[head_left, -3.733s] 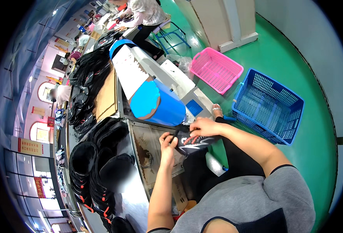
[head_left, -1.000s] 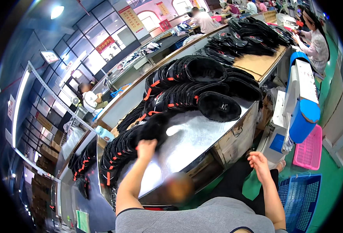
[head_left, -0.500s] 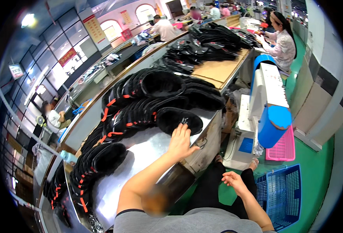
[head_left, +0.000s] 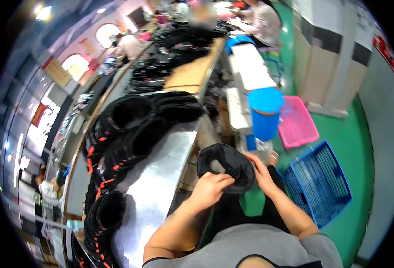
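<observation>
Worker in gray top [head_left: 250, 236] holds a blk shoe upper [head_left: 242, 165] just beside the metal tabletop [head_left: 161, 156], L hand [head_left: 212, 187] w/ grip closed on its near edge, R hand [head_left: 263, 173] against its right side, that grip's closure impossible to tell, w/ stacked blk uppers [head_left: 147, 139] at left.

Ahead of you stretches a metal counter [head_left: 156, 165]; to your right, green floor [head_left: 360, 138] meets a pale, dark-banded pillar [head_left: 326, 71]; far left, arched windows [head_left: 76, 67] pierce a pinkish wall [head_left: 118, 18]; a lamp [head_left: 43, 13] glows.
</observation>
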### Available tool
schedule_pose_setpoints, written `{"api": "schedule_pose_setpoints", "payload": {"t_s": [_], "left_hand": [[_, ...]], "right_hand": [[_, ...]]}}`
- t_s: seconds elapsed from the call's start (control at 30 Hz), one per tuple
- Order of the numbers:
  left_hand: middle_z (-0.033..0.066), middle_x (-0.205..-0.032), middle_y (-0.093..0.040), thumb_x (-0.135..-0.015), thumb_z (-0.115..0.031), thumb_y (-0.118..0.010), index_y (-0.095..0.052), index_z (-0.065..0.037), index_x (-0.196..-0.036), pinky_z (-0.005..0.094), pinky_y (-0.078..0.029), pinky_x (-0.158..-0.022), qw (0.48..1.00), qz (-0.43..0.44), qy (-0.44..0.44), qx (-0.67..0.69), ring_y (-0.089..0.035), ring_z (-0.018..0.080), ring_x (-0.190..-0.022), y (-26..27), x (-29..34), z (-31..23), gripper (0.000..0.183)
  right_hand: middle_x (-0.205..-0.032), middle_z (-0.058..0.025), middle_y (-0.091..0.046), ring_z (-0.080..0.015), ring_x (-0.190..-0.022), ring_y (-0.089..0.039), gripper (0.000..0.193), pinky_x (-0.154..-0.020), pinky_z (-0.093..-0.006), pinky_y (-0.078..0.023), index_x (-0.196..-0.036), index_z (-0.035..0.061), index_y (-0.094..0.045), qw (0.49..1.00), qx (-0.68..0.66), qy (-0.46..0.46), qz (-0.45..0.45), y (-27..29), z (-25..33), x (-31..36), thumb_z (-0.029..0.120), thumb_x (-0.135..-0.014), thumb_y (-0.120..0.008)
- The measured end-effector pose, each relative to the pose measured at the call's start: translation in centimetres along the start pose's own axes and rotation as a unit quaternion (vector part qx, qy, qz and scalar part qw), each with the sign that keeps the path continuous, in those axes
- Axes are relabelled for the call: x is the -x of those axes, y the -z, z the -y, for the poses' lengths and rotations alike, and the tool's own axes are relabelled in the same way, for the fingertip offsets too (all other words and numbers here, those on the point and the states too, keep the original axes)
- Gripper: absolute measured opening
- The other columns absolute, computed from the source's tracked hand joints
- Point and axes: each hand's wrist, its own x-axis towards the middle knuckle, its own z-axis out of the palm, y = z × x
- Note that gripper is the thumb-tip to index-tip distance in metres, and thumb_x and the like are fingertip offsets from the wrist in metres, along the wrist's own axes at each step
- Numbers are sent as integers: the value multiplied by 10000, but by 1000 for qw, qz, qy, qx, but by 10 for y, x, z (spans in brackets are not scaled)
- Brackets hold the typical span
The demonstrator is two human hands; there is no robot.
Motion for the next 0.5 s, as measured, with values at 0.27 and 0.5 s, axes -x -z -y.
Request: {"api": "schedule_pose_setpoints", "payload": {"t_s": [0.27,0.5], "left_hand": [[14,-1084,-611,-859,-153,-654,-551,-41,-1158,286,-436,-870,663,3,282,693,-558,122,-992,-110,-58,44,336],[-29,-1190,-573,-851,-328,-659,-529,-174,-1199,334,-360,-944,514,-91,309,795,-509,153,-1111,-209,-78,76,402]], "right_hand": [[-843,24,-559,-51,-796,-486,213,-701,-211,-406,-956,1,-577,979,-73,-187,-20,85,-23,-3,211,-919,-576],[-697,-90,-583,-165,-675,-544,282,-625,-311,-420,-851,-24,-593,971,164,-152,-87,109,-60,-38,256,-850,-628]]}}
